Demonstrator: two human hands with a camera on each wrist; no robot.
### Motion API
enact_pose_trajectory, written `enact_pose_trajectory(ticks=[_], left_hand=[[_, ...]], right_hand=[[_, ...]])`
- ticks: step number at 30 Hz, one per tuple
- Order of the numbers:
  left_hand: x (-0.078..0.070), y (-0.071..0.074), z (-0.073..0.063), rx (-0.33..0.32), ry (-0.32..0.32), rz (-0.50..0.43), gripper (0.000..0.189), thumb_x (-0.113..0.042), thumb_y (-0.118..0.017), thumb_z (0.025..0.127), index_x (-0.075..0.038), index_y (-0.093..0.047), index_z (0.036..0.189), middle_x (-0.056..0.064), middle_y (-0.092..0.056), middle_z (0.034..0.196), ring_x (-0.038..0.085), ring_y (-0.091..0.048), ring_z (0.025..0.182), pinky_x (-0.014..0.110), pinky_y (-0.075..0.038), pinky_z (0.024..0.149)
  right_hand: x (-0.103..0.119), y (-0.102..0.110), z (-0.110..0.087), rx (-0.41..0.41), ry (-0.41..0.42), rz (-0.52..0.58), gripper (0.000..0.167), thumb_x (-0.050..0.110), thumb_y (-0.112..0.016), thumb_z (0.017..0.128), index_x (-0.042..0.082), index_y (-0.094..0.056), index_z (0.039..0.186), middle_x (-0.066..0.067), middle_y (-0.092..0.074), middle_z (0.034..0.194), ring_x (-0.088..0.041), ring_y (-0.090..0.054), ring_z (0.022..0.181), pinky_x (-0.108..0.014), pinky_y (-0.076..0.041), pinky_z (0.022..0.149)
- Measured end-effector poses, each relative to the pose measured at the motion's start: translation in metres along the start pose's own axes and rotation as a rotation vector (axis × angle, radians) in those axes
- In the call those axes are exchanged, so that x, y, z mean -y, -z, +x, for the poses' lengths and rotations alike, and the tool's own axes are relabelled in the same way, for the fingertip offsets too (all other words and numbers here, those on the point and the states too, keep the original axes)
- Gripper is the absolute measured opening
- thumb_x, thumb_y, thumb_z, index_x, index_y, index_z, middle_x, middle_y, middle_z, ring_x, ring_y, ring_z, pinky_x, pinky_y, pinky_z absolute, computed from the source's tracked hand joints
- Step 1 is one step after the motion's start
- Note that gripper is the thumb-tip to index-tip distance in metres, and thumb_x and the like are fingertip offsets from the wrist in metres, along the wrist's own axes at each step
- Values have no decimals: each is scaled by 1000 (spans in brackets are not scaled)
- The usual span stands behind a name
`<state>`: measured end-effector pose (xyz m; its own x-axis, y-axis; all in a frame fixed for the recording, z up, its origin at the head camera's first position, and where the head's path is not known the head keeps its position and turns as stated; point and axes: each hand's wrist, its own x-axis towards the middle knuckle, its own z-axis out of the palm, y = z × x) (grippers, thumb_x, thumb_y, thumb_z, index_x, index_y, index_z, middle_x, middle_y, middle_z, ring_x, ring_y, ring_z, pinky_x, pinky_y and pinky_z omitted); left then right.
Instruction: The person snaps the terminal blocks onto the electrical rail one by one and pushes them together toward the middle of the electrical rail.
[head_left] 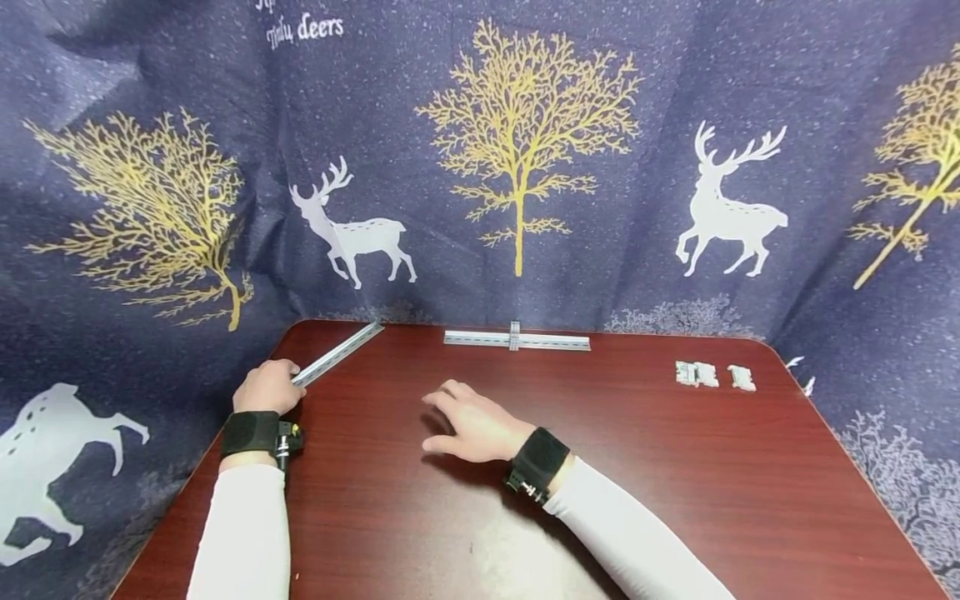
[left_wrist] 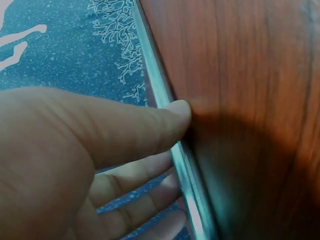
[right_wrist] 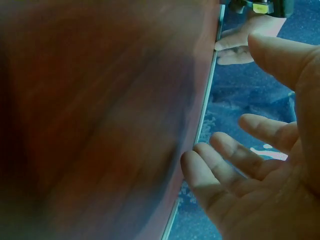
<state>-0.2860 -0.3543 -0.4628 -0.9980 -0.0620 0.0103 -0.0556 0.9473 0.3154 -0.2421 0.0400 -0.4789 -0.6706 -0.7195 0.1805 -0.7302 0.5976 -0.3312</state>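
A slotted metal rail, like a DIN rail (head_left: pixel 339 353), slants across the table's far left corner. My left hand (head_left: pixel 266 388) grips its near end. In the left wrist view the thumb (left_wrist: pixel 142 125) lies on one side of the rail (left_wrist: pixel 156 75) and the fingers on the other. My right hand (head_left: pixel 476 425) hovers over the middle of the table, holding nothing. The right wrist view shows its fingers (right_wrist: pixel 200 175) apart and slightly bent, with the left hand (right_wrist: pixel 242 42) on the rail beyond.
A second slotted rail (head_left: pixel 551 342) lies along the table's back edge, with a short metal piece (head_left: pixel 514 335) across it. Small pale blocks (head_left: pixel 696 373) lie at the back right, one (head_left: pixel 742 377) apart. Patterned cloth (head_left: pixel 585 292) hangs around the reddish-brown table (head_left: pixel 390 500).
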Motion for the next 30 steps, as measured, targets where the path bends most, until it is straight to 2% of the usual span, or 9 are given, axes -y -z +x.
enact_pose_trajectory(ticks=[6, 11, 13, 16, 22, 30], left_hand=[[-2, 6, -2, 86, -4, -1, 47, -13, -81, 93, 9, -68, 133, 35, -68, 117, 58, -65, 107, 71, -55, 86], [-5, 10, -3, 149, -22, -22, 42, -17, -87, 92, 7, -73, 124, 21, -74, 104, 41, -69, 91, 61, -56, 83], [-5, 10, -4, 159, -38, -28, 36, -16, -88, 91, 5, -76, 117, 15, -75, 97, 35, -68, 86, 57, -56, 81], [-6, 10, -4, 168, -53, -31, 31, -16, -87, 90, 3, -78, 113, 12, -76, 95, 30, -67, 84, 55, -56, 81], [-6, 12, -4, 184, -68, -42, 35, -18, -84, 86, 3, -77, 113, 15, -77, 100, 32, -69, 86, 56, -57, 81], [-6, 9, -3, 207, -121, -41, 36, -18, -84, 80, 1, -76, 109, 12, -76, 98, 29, -68, 85, 52, -57, 78]], right_hand=[[5, -5, 14, 0, -4, -19, 70, 52, -78, 103, 9, -60, 155, -8, -61, 141, -22, -60, 125, -32, -51, 110], [8, -8, 23, 17, -5, -17, 70, 51, -78, 103, 9, -60, 155, -9, -61, 140, -21, -61, 122, -31, -51, 109], [8, -8, 26, 22, -9, -10, 69, 50, -78, 103, 9, -60, 155, -9, -61, 139, -21, -61, 122, -31, -51, 108], [9, -10, 29, 23, -13, -7, 68, 49, -78, 103, 9, -60, 155, -9, -61, 138, -21, -60, 122, -31, -51, 107], [9, -8, 29, 22, -26, -23, 66, 47, -79, 102, 9, -62, 154, -9, -62, 139, -23, -61, 124, -33, -51, 109], [5, -6, 27, 17, -38, -14, 65, 44, -80, 102, 8, -62, 153, -10, -61, 138, -24, -61, 124, -34, -52, 108]])
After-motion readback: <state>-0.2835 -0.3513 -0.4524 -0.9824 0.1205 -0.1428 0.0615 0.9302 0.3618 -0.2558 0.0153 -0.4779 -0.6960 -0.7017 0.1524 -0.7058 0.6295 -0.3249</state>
